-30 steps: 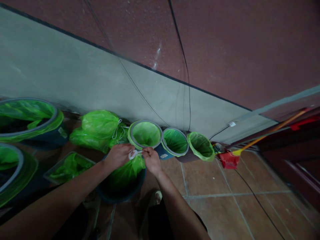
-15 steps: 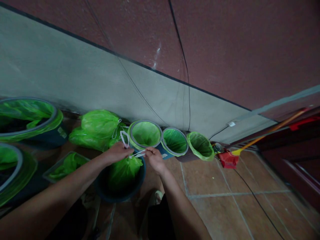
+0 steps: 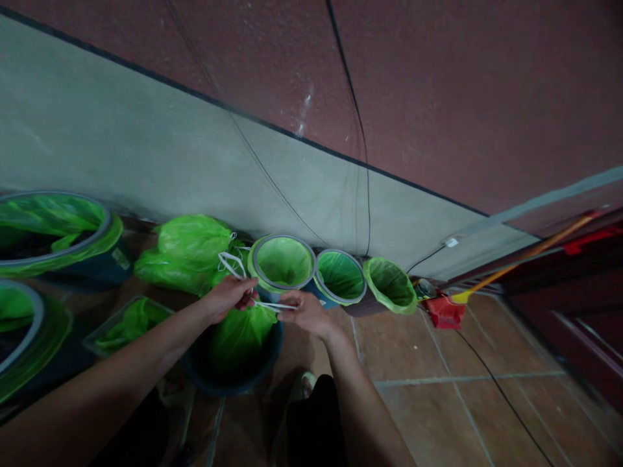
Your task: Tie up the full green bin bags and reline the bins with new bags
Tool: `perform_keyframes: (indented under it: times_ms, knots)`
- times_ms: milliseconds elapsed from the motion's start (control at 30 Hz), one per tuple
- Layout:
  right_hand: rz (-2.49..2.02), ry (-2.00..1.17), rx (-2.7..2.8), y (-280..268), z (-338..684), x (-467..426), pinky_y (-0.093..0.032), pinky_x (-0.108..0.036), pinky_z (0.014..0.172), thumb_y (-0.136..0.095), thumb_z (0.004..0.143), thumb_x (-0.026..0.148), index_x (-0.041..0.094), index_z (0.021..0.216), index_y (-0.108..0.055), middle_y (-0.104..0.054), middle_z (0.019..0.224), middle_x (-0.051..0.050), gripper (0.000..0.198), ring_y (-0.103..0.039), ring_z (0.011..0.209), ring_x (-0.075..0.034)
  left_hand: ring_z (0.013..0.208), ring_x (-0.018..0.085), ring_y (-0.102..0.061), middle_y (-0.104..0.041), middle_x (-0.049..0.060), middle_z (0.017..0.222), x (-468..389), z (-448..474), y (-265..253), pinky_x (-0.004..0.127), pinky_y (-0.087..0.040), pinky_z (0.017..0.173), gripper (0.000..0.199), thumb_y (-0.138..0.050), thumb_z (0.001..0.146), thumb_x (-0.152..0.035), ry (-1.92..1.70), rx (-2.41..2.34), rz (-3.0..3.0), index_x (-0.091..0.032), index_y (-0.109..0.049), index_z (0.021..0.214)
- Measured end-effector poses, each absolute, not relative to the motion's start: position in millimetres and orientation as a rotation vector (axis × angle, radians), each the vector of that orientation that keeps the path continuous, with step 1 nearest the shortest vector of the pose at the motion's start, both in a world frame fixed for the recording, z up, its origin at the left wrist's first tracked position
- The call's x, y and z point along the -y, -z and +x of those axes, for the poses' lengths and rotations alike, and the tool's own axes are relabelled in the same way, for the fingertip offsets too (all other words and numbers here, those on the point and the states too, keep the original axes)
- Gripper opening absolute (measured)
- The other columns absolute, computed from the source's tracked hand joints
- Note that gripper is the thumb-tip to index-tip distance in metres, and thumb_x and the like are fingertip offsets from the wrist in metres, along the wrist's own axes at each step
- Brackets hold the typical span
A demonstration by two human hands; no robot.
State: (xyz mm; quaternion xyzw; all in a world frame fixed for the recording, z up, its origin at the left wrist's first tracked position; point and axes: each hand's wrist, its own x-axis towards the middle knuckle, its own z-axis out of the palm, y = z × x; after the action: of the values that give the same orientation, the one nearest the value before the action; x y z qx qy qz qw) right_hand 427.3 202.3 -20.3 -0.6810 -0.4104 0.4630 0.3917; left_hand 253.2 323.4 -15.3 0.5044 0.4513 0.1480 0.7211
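Observation:
A bright green garbage bag sits inside a dark blue bin between my feet, its top gathered together. White drawstrings come out of the gathered neck. My left hand is closed on one part of the drawstring, and a white loop stands up above its fingers. On the other side of the neck, my right hand pinches another length of the string between thumb and fingers. The string runs taut between the two hands, just above the bag.
Filled green bags lie against the wall at left. Lined bins stand along the wall to the right, ending near a red dustpan. Large lined bins and a small basket are at left. A cable crosses the floor.
My right hand has shifted slightly, its fingers now stretched more along the string. The white loop above my left hand has tipped left. The bag stays in the bin.

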Motion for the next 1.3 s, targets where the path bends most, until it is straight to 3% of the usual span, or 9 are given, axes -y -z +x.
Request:
perform_keyframes:
  times_ms: [133, 267, 400, 533, 700, 800, 900, 1033, 1300]
  knots:
    - [-1.896, -1.216, 1.299, 22, 431, -198, -0.035, -0.022, 0.059, -0.072, 0.07, 0.026, 0.017, 0.066, -0.065, -0.058, 0.058, 0.005, 0.012, -0.05, 0.059, -0.01, 0.047, 0.01, -0.049, -0.055, -0.002, 0.052, -322, 255, 17, 0.023, -0.035, 0.046, 0.051, -0.066, 0.062, -0.065, -0.325, -0.969, 1.198, -0.017, -0.05, 0.059]
    - [-1.696, -1.212, 1.377, 15, 426, -203, -0.03, -0.022, 0.056, -0.06, 0.084, 0.037, 0.016, 0.063, -0.059, -0.051, 0.056, 0.005, 0.029, -0.043, 0.056, -0.008, 0.051, 0.01, -0.048, -0.054, -0.004, 0.053, -322, 254, 20, 0.023, -0.036, 0.051, 0.037, -0.07, 0.062, -0.05, -0.224, -0.779, 1.381, -0.016, -0.059, 0.069]
    - [-1.539, -1.129, 1.353, 11, 415, -209, -0.032, -0.022, 0.058, -0.058, 0.086, 0.046, 0.016, 0.067, -0.06, -0.05, 0.062, 0.004, 0.036, -0.042, 0.059, -0.008, 0.055, 0.01, -0.047, -0.054, -0.006, 0.059, -320, 256, 26, 0.022, -0.036, 0.053, 0.025, -0.071, 0.058, -0.033, -0.153, -0.6, 1.52, -0.016, -0.063, 0.074]
    - [-1.397, -1.146, 1.1, 11, 407, -213, -0.036, -0.021, 0.057, -0.061, 0.083, 0.057, 0.016, 0.081, -0.065, -0.057, 0.069, 0.002, 0.041, -0.047, 0.059, -0.008, 0.054, 0.011, -0.049, -0.055, -0.004, 0.059, -315, 259, 27, 0.024, -0.04, 0.055, 0.025, -0.062, 0.07, -0.042, -0.146, -0.571, 1.637, -0.016, -0.063, 0.072]
    - [-1.365, -1.16, 0.678, 15, 403, -217, -0.042, -0.022, 0.051, -0.049, 0.089, 0.057, 0.019, 0.113, -0.061, -0.065, 0.111, -0.009, 0.046, -0.059, 0.061, -0.009, 0.052, 0.012, -0.053, -0.054, -0.004, 0.054, -311, 259, 22, 0.025, -0.042, 0.055, 0.022, -0.056, 0.074, -0.04, -0.224, -0.665, 1.657, -0.018, -0.057, 0.07]
    - [-1.485, -1.246, 0.872, 25, 399, -217, -0.04, -0.02, 0.049, -0.055, 0.086, 0.035, 0.019, 0.107, -0.063, -0.067, 0.09, -0.003, 0.027, -0.055, 0.055, -0.008, 0.053, 0.012, -0.054, -0.056, -0.004, 0.056, -309, 259, 20, 0.025, -0.043, 0.056, 0.021, -0.055, 0.074, -0.04, -0.237, -0.647, 1.642, -0.019, -0.055, 0.069]
    - [-1.526, -1.176, 1.131, 35, 395, -216, -0.044, -0.021, 0.061, -0.055, 0.083, 0.022, 0.018, 0.093, -0.066, -0.065, 0.076, 0.001, 0.015, -0.057, 0.065, -0.011, 0.054, 0.012, -0.056, -0.058, -0.004, 0.057, -309, 259, 22, 0.024, -0.044, 0.055, 0.021, -0.056, 0.073, -0.04, -0.262, -0.672, 1.587, -0.02, -0.055, 0.068]
    - [-1.793, -0.875, 1.229, 37, 396, -215, -0.043, -0.023, 0.065, -0.058, 0.08, 0.021, 0.018, 0.079, -0.068, -0.067, 0.073, 0.001, 0.011, -0.057, 0.067, -0.012, 0.052, 0.014, -0.059, -0.062, -0.003, 0.056, -310, 260, 26, 0.025, -0.044, 0.052, 0.018, -0.061, 0.069, -0.037, -0.251, -0.786, 1.483, -0.019, -0.057, 0.069]
    - [-1.894, -0.725, 1.231, 24, 396, -213, -0.039, -0.022, 0.057, -0.062, 0.078, 0.027, 0.019, 0.069, -0.067, -0.063, 0.064, 0.001, 0.013, -0.054, 0.06, -0.012, 0.065, 0.018, -0.066, -0.069, 0.004, 0.063, -306, 257, 23, 0.027, -0.048, 0.058, 0.033, -0.083, 0.05, -0.032, -0.227, -0.917, 1.029, -0.016, -0.058, 0.066]
